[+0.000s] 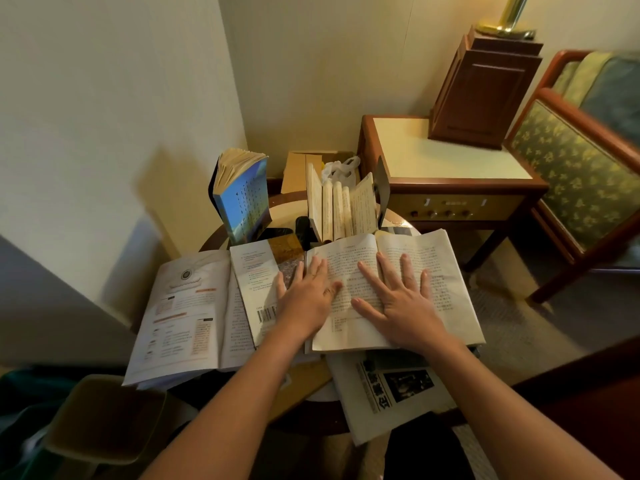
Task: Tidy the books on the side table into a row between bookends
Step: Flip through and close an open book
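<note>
An open book (436, 271) with printed text lies flat on the round side table (287, 206). My left hand (308, 299) rests flat on its left page and edge, fingers spread. On the middle of the book my right hand (401, 303) lies flat, fingers apart. Behind it several pale books (337, 209) stand in a row against a dark bookend (382, 192). A blue-covered book (242, 199) stands upright at the left against another dark bookend. A white-covered book (256, 282) and a large open book (183, 317) lie at the left.
A newspaper (391, 393) hangs over the table's near edge. A wooden bedside cabinet (446, 157) with a dark box stands at the right, an upholstered chair (581, 161) beyond it. A cardboard box and plastic bag sit behind the table. An olive cushion (107, 417) is at lower left.
</note>
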A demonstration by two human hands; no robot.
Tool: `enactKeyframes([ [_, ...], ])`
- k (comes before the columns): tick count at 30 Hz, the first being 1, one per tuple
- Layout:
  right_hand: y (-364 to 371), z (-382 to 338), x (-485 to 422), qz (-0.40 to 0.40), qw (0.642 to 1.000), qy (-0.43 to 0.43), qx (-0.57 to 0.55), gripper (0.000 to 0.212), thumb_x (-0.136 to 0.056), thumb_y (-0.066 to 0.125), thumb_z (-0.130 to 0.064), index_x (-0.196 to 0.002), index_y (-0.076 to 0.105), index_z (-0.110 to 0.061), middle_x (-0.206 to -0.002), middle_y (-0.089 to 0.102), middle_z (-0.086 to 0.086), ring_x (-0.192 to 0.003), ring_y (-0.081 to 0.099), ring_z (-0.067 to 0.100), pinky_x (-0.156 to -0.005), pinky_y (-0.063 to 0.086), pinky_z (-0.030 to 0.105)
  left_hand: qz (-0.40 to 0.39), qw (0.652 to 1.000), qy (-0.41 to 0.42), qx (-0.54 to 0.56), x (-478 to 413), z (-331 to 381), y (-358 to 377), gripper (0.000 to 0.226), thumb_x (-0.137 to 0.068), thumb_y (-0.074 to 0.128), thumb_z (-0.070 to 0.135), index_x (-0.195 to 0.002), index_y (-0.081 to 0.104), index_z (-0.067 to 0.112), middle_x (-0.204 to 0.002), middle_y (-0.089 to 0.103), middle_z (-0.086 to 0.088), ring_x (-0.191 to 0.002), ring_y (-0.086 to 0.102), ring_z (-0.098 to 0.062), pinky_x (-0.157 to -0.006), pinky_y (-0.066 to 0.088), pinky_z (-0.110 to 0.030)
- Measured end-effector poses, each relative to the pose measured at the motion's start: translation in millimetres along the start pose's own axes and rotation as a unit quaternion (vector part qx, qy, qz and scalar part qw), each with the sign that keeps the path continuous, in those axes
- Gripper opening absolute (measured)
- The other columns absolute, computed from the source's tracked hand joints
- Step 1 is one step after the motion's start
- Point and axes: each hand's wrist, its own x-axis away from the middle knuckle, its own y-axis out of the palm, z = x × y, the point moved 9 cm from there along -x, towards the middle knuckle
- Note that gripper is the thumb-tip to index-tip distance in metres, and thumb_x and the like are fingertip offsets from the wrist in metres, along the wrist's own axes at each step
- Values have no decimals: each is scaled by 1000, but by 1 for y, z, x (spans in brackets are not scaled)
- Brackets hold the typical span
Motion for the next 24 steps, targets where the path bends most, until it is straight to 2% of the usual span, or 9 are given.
enactKeyframes([
  [4, -1, -1, 0, -6, 1000, 3, -6, 76, -86, 10, -86, -148, -24, -58, -161, -33, -13, -144, -39, 29, -117, -20, 62, -41, 999, -9, -16, -23, -12, -9, 86, -94, 17, 76, -162, -4, 27, -171, -1, -2, -157, -5, -23, -121, -10, -58],
  [10, -1, 0, 1, -6, 1000, 1, -11, 74, -87, 10, -86, -146, -26, -58, -161, -33, -14, -144, -39, 29, -118, -17, 64, -71, 997, -4, 15, -48, -18, -20, 105, -84, 38, 84, -163, -1, 25, -170, 14, 0, -157, -5, -25, -120, -13, -62],
  [14, -1, 0, 2, -1, 1000, 2, -11, 73, -88, 9, -85, -146, -26, -59, -161, -33, -14, -145, -39, 28, -118, -16, 63, -23, 997, -11, 78, -48, -20, -33, 118, -68, 51, 87, -162, 13, 25, -164, 30, -4, -155, 13, -26, -122, 2, -60],
  [16, -1, 0, 1, 1, 1000, 6, -12, 73, -88, 9, -85, -146, -26, -59, -162, -32, -14, -145, -39, 27, -118, -18, 63, 19, 989, -11, 145, -46, -20, -42, 120, -63, 65, 83, -160, 21, 28, -158, 37, -5, -149, 29, -29, -121, 19, -57],
  [18, 0, 1, 1, 3, 1000, 11, -15, 73, -88, 10, -86, -146, -26, -59, -162, -31, -15, -145, -38, 27, -118, -18, 62, 59, 967, -4, 246, -41, -18, -49, 115, -66, 83, 64, -159, 25, 27, -154, 39, -4, -143, 37, -26, -114, 34, -49],
  [21, 0, 1, 1, 5, 1000, 13, -19, 73, -88, 10, -85, -145, -27, -59, -162, -31, -16, -145, -39, 26, -118, -19, 61, 102, 940, 12, 324, -30, -11, -52, 114, -69, 91, 44, -160, 24, 28, -152, 37, -2, -139, 39, -22, -108, 39, -40],
  [24, 0, 2, 1, 3, 1000, 16, -23, 74, -87, 9, -85, -145, -27, -59, -162, -31, -16, -145, -38, 26, -118, -19, 61, 126, 927, 6, 353, -16, -11, -44, 118, -68, 90, 47, -161, 19, 31, -158, 31, 0, -140, 36, -16, -110, 40, -39],
])
